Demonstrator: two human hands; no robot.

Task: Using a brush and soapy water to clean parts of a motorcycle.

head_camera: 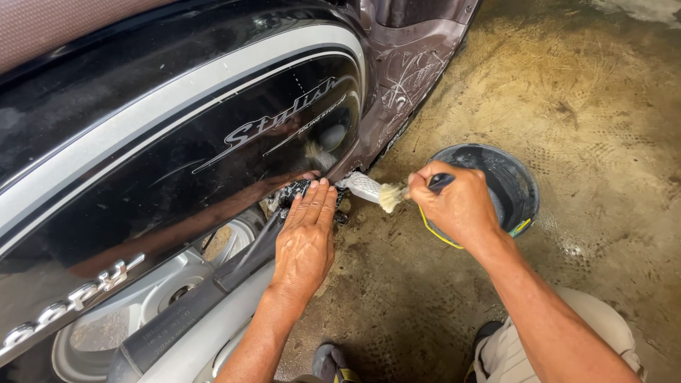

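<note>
Paintbrush (408, 190) gripped in closed right hand (457, 206), bristles at footpeg (363, 186); left hand (306, 241) laid open, flat against scooter side panel (177, 142), bucket (521, 181) behind

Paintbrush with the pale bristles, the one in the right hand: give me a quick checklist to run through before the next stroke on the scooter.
1. Grip on the pale-bristled paintbrush: ok, right hand closed around its dark handle.
2. Bristles aimed at the work: ok, they point at the white footrest part under the glossy black scooter side panel.
3. Left hand steadying: ok, flat against the dark parts below the panel.
4. Round dark bucket within reach: ok, on the concrete floor just behind the right hand.
5. Liquid in the bucket: cannot tell.
6. Bristles loaded: cannot tell.
</note>
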